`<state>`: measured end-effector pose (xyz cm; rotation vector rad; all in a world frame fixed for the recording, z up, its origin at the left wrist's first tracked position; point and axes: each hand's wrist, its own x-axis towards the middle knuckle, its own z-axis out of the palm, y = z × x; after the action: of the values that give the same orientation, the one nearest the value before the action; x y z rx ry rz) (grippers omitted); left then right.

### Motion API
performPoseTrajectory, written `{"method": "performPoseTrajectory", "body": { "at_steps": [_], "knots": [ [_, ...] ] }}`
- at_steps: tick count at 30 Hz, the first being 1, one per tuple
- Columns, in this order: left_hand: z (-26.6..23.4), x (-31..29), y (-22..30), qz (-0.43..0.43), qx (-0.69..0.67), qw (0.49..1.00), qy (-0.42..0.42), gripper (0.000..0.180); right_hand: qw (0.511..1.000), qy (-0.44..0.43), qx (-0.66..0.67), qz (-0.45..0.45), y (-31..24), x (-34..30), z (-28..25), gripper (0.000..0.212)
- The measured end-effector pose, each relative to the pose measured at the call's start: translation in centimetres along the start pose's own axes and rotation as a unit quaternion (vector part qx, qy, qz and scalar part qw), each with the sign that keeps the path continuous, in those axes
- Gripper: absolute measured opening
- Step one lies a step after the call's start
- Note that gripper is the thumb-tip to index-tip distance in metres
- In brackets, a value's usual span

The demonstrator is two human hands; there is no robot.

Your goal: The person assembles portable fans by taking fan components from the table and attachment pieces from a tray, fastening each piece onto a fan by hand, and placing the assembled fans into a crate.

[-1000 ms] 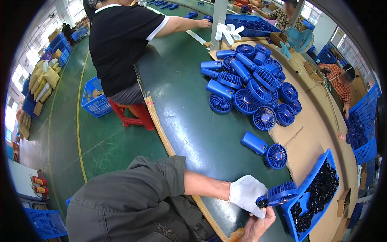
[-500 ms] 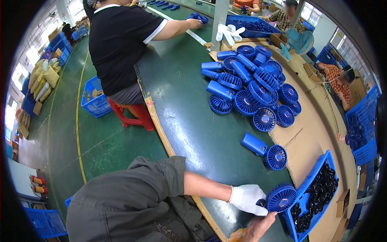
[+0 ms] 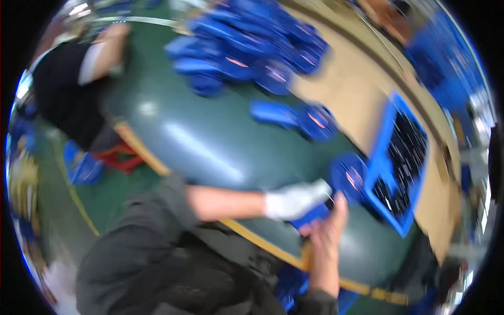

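Observation:
A blue handheld fan is between my hands above the near part of the green table, its round head (image 3: 347, 176) at the far right and its handle (image 3: 313, 214) toward me. My left hand (image 3: 296, 201), in a white glove, closes over the handle from the left. My bare right hand (image 3: 328, 223) grips the same handle from the near side, thumb up toward the head. Something small and black (image 3: 329, 202) shows between the hands at the fan's neck; blur hides its kind. Another blue fan (image 3: 316, 122) lies farther off on the table.
A blue tray (image 3: 374, 167) of small black parts stands right beside the fan head. A heap of blue fans (image 3: 247, 47) lies at the far side. A co-worker in black (image 3: 68, 92) sits at far left. Brown board (image 3: 336, 79) covers the table's right side.
The whole view has swung and blurred, so table and heap sit farther left and up. My right hand has come farther into view, and the fan's handle now shows between my hands.

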<state>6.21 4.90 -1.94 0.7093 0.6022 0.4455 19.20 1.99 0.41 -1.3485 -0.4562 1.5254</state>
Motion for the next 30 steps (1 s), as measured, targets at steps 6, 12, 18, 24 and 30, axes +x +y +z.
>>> {"method": "performPoseTrajectory", "body": {
  "at_steps": [6, 12, 18, 24, 30],
  "knots": [
    [0.6, -0.9, -1.5, 0.159, 0.080, 0.982, -0.061, 0.062, 0.936, -0.085, -0.087, -0.331, 2.6, 0.2, -1.4, 0.061],
    [0.5, -1.1, -1.1, 0.182, 0.091, 0.976, -0.077, 0.057, 0.909, -0.149, -0.118, -0.370, 2.9, 1.7, -2.4, 0.077],
    [-0.2, -0.8, -0.3, 0.106, 0.054, 0.989, -0.086, 0.060, 0.926, -0.213, -0.148, -0.275, 1.2, 0.9, -1.7, 0.080],
    [0.3, -1.2, -1.5, 0.090, -0.057, 0.986, -0.125, 0.064, 0.929, -0.269, -0.119, -0.224, 0.6, -0.3, -2.3, 0.074],
    [1.5, -1.3, -1.3, 0.042, -0.169, 0.960, -0.220, 0.058, 0.915, -0.318, -0.006, -0.247, 0.0, -0.5, -4.2, 0.074]
  ]
}}
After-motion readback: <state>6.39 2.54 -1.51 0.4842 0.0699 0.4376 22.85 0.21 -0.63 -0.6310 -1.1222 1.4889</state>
